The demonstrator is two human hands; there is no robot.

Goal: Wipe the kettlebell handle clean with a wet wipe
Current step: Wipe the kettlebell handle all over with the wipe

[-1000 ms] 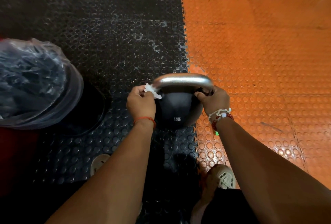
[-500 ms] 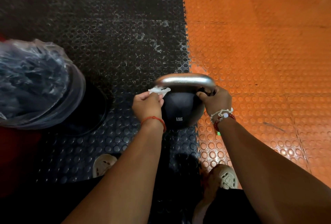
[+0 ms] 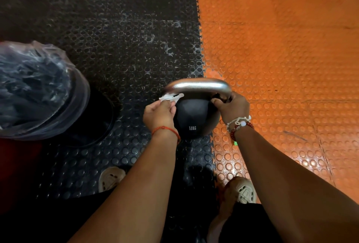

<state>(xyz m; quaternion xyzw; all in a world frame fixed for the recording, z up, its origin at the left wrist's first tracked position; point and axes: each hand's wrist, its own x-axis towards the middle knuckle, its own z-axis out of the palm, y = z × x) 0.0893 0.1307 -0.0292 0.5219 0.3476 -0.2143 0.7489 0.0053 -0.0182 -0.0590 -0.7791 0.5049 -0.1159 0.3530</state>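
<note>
A black kettlebell marked 12KG stands on the floor where the black and orange mats meet. Its silver handle arches over the top. My left hand pinches a small crumpled white wet wipe against the left leg of the handle, just under the bend. My right hand grips the right end of the handle, and beaded bracelets circle that wrist.
A bin lined with a clear plastic bag stands at the left on the black studded mat. Orange studded mat covers the right side. My two shoes are planted close below the kettlebell.
My left hand with the wipe has slid from the outer left side of the handle inward and slightly down. The right hand keeps its grip.
</note>
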